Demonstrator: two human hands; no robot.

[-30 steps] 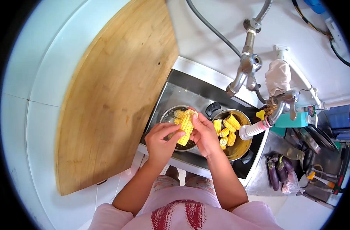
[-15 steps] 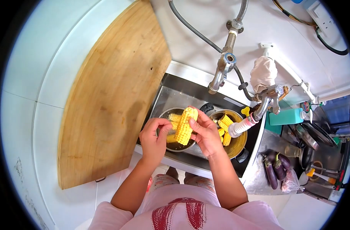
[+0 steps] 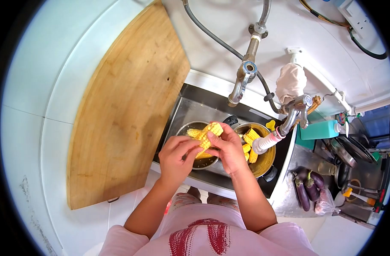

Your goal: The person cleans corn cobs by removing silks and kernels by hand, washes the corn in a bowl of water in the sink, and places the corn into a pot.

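Observation:
A yellow ear of corn (image 3: 208, 135) is held between both hands above a metal bowl (image 3: 201, 164) in the sink. My right hand (image 3: 229, 149) is closed round its upper right part. The fingers of my left hand (image 3: 177, 154) are bent together at its lower left end, where the contact is partly hidden. More corn (image 3: 194, 132) lies in the bowl, partly covered by the hands. To the right, a metal pot (image 3: 268, 159) with black handles holds several short pieces of corn (image 3: 251, 136).
A big wooden board (image 3: 126, 111) stands at the left. Over the sink are two taps (image 3: 242, 83), one with a white and pink hose (image 3: 266, 143). Eggplants (image 3: 307, 191), a plastic bag (image 3: 326, 203), a teal bottle (image 3: 318, 130) and pans (image 3: 342, 153) are on the right.
My left hand has moved from beside the corn back onto its lower end. The ear has tilted further right at the top. The view has shifted slightly.

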